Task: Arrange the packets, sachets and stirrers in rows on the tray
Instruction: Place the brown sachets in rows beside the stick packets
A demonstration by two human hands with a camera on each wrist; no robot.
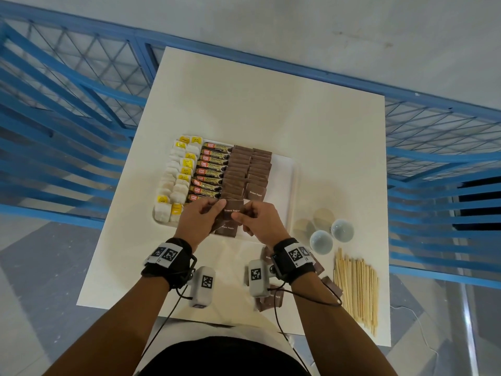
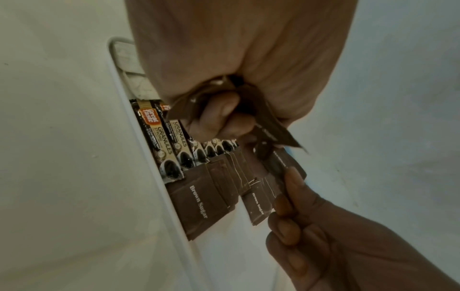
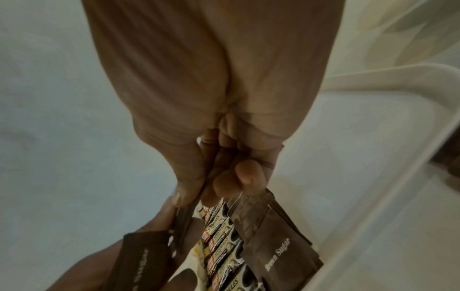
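A white tray (image 1: pixel 294 185) holds rows of white and yellow tea packets (image 1: pixel 176 180), coffee granule sticks (image 1: pixel 211 169) (image 2: pixel 159 135) and two columns of brown sugar sachets (image 1: pixel 249 169) (image 3: pixel 281 248). Over the tray's near edge my left hand (image 1: pixel 214 208) (image 2: pixel 224 110) grips a small bunch of brown sugar sachets (image 1: pixel 226 226). My right hand (image 1: pixel 244 215) (image 3: pixel 224 181) pinches the top sachet (image 1: pixel 232 210) of that bunch by its right edge. The two hands almost touch. How many sachets are in the bunch is hidden by my fingers.
Wooden stirrers (image 1: pixel 356 289) lie in a pile at the table's near right. Loose brown sachets (image 1: pixel 268 299) lie under my right wrist. Two glass bowls (image 1: pixel 321 241) and round pale discs (image 1: pixel 322 217) sit right of the tray. Blue metal frames surround the table.
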